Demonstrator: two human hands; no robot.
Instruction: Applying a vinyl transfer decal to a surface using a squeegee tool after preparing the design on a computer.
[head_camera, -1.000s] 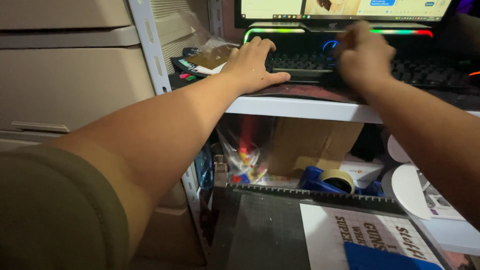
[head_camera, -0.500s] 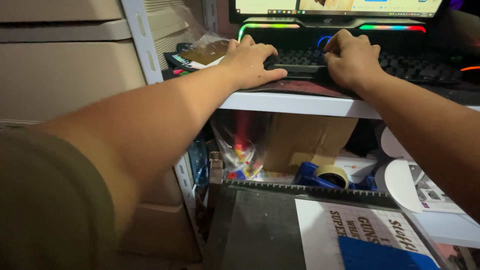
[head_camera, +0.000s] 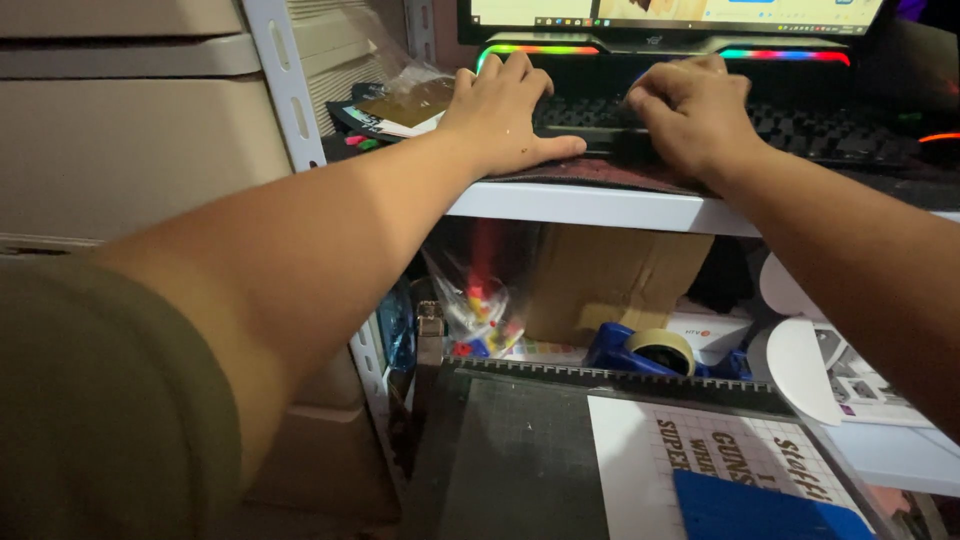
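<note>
A black keyboard (head_camera: 800, 125) lies on a white shelf (head_camera: 600, 208), under a monitor (head_camera: 670, 15) with a band of coloured light along its base. My left hand (head_camera: 503, 112) grips the keyboard's left end, fingers over the top and thumb along its front edge. My right hand (head_camera: 690, 108) is curled over the keys near the middle. Both arms reach forward from the bottom corners of the view.
A dark mat (head_camera: 610, 172) lies under the keyboard. Left of it sit a plastic bag and cards (head_camera: 395, 108) beside a white upright rail (head_camera: 285, 90). Below the shelf are a cardboard box (head_camera: 610, 275), tape roll (head_camera: 660, 350), bag of coloured bits (head_camera: 480, 310) and black cutting mat (head_camera: 520, 460).
My right hand has slid left and closer to my left hand on the keyboard. My left hand stayed at the keyboard's left end. The view shifted slightly.
</note>
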